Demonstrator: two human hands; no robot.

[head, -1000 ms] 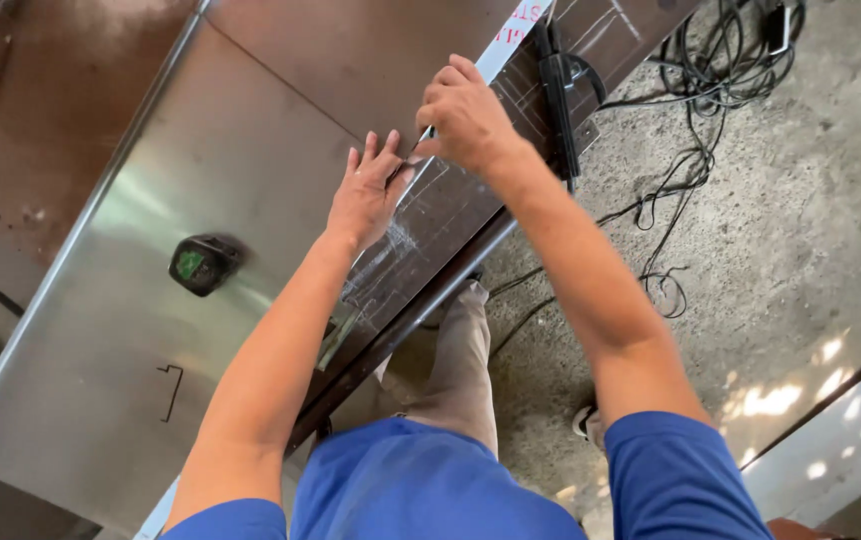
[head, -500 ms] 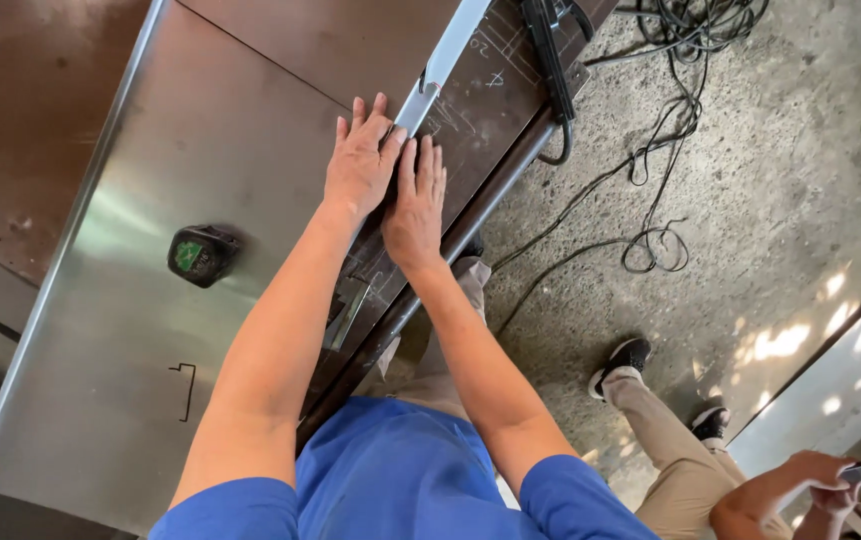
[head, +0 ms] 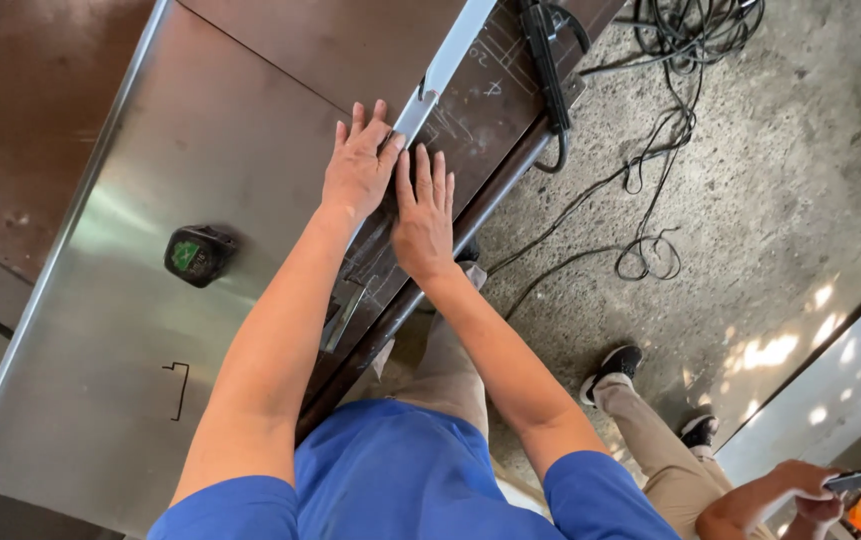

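My left hand (head: 358, 165) lies flat with fingers spread at the near edge of a shiny steel sheet (head: 140, 270) on the brown workbench. Beside it my right hand (head: 424, 212) rests flat on the dark benchtop (head: 490, 100), fingers together and pointing away from me. Between the two hands runs a long flat metal ruler (head: 445, 65), its lower end hidden under my left hand. Neither hand grips anything.
A small black tape measure with a green face (head: 196, 254) sits on the steel sheet to the left. A black clamp-like tool (head: 544, 60) lies at the bench edge. Black cables (head: 650, 180) trail over the concrete floor. Another person's legs (head: 650, 420) and hand (head: 810, 490) are at lower right.
My right hand came down from the far end of the ruler to lie flat beside my left hand. The other person has come into view at lower right.
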